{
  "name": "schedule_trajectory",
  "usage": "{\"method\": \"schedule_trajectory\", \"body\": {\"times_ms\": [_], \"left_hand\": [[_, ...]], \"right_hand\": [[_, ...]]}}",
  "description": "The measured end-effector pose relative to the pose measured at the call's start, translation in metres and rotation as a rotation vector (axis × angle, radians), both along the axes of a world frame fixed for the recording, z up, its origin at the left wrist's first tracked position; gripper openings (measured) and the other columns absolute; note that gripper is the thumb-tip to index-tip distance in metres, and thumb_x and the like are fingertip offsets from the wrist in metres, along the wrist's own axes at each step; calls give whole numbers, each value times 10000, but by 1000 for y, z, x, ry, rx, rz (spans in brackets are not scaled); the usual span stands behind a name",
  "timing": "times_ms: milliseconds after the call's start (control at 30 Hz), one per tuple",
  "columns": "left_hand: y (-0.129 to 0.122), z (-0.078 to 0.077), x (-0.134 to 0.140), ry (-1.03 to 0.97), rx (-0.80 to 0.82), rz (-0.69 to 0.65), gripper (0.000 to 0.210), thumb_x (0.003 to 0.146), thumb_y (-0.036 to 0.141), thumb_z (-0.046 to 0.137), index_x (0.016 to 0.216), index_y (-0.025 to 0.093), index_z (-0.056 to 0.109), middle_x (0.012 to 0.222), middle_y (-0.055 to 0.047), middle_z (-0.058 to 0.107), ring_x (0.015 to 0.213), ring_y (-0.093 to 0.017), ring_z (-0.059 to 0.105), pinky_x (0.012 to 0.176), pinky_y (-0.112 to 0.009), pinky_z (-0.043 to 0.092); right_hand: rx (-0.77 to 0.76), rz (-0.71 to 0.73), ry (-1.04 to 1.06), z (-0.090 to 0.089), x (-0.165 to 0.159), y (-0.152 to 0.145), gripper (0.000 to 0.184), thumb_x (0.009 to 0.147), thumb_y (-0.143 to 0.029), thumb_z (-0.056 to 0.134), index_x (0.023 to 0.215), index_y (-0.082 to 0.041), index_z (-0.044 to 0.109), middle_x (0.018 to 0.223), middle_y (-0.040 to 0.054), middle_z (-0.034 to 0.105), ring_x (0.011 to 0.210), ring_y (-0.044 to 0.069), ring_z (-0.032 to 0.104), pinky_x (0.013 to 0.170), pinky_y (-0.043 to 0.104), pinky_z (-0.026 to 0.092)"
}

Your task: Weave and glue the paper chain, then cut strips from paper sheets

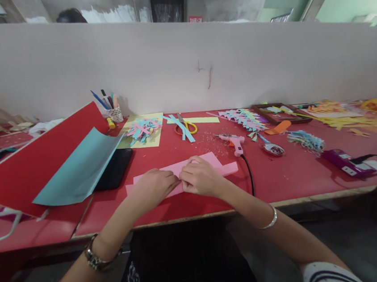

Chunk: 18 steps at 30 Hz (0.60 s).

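Pink paper [210,160] lies at the front of the red table, with a folded or separate strip along its near side. My left hand [157,184] grips the paper near its middle, fingers bent and pressed together. Right beside it, my right hand [200,175] pinches the same paper, and the fingertips of both hands nearly meet. The hands cover the centre of the paper, so the exact fold there is hidden. A pink glue gun [236,142] rests just beyond the right hand, its black cord running to the table edge.
Scissors [190,127] and blue strips lie behind the hands, near a pile of cut strips [143,130]. Left are a black tablet-like slab [117,166], blue sheet [77,170] and raised red board [45,160]. A purple power strip [347,164] sits right; a pale partition [153,64] stands behind.
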<state>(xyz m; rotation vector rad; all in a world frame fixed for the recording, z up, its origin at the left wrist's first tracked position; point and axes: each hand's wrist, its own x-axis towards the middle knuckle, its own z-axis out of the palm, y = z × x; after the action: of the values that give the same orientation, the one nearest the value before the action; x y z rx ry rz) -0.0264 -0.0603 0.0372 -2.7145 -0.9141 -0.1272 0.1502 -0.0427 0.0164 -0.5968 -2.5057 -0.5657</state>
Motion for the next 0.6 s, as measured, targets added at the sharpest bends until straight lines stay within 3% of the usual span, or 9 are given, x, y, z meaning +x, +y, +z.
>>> {"method": "schedule_trajectory", "body": {"times_ms": [200, 300, 433, 533, 600], "left_hand": [[-4, -7, -23, -84, -139, -7, 253, 851, 114, 411, 784, 185, 644, 747, -25, 690, 661, -137, 632, 604, -243, 436], [-6, -11, -41, -69, -162, 14, 295, 850, 108, 381, 816, 192, 662, 806, -44, 702, 735, -147, 643, 661, -253, 459], [-6, -15, -61, -31, -77, 4, 342, 835, 77, 347, 882, 185, 667, 863, -62, 708, 789, -166, 645, 703, -277, 465], [-6, -16, -62, -51, -53, 9, 340, 860, 120, 334, 902, 198, 663, 874, -50, 707, 796, -160, 643, 710, -273, 459], [-7, -15, -56, -81, -70, 4, 324, 872, 156, 341, 885, 206, 661, 862, -40, 705, 781, -144, 638, 707, -258, 452]], "right_hand": [[-16, 11, 10, -4, 30, -2, 223, 749, -100, 395, 569, -187, 494, 518, -48, 545, 497, 94, 381, 718, 251, 301], [-42, -76, -31, -8, 61, -5, 220, 750, -99, 409, 566, -192, 486, 522, -47, 538, 500, 96, 389, 745, 263, 293], [-31, -208, -16, -9, 93, -9, 243, 750, -86, 398, 550, -193, 485, 501, -32, 514, 504, 109, 406, 733, 269, 307], [-67, -258, 132, -4, 91, -14, 227, 786, -117, 390, 626, -184, 535, 565, -3, 562, 567, 126, 467, 695, 264, 328], [-139, -253, 196, 0, 75, -19, 175, 822, -204, 418, 789, -159, 583, 738, 43, 636, 702, 151, 531, 702, 269, 345]]}}
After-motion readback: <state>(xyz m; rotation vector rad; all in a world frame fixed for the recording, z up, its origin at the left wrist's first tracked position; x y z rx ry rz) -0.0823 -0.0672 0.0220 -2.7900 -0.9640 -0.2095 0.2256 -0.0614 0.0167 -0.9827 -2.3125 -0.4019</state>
